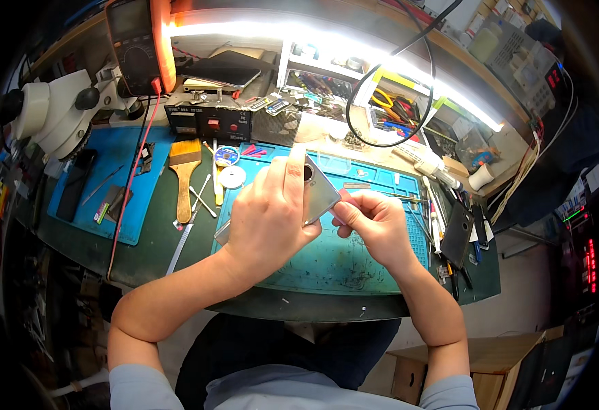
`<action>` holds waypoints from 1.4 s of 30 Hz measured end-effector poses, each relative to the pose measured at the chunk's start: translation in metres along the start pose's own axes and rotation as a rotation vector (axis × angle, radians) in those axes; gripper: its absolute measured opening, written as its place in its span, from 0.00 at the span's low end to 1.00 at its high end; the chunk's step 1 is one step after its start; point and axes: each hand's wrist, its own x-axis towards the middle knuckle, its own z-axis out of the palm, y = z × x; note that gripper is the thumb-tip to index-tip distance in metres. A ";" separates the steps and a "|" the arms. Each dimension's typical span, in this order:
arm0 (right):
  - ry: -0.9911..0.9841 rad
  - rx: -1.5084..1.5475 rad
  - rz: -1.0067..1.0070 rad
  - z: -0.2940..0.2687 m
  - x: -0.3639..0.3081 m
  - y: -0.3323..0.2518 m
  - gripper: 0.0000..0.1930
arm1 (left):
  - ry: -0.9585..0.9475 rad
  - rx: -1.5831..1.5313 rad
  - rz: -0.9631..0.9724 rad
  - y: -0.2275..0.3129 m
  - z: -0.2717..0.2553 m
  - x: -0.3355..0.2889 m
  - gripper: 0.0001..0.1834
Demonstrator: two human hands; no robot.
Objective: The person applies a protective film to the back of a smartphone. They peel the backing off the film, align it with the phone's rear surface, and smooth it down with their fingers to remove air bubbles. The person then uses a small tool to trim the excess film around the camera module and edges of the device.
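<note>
Above the middle of the teal work mat (340, 270), my left hand (265, 208) is wrapped round a smartphone (321, 195), holding it tilted. Its silvery back with a round dark camera ring shows; the rest lies behind my fingers. My right hand (374, 222) pinches a small thin reddish piece (344, 196) at the phone's right edge. What that piece is I cannot make out. Under my left wrist the silvery end of another flat object (222, 233) shows on the mat.
A wide brush (184, 174), cotton swabs (204, 198) and spools (231, 178) lie left of the mat. Farther left are a blue mat (112, 215) and a white microscope (53, 113). An orange multimeter (135, 55) stands behind. Tools and a dark phone (457, 234) lie right; a black cable (349, 109) loops overhead.
</note>
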 end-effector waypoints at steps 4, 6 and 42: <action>-0.031 -0.076 -0.006 -0.005 -0.001 -0.004 0.11 | 0.010 0.004 0.011 0.003 -0.001 0.000 0.52; -0.040 -0.023 0.006 -0.004 -0.002 -0.004 0.11 | 0.021 0.011 0.015 0.004 -0.002 0.000 0.52; 0.004 -0.168 -0.009 -0.011 -0.003 -0.006 0.10 | -0.018 0.123 0.151 0.005 0.000 -0.004 0.51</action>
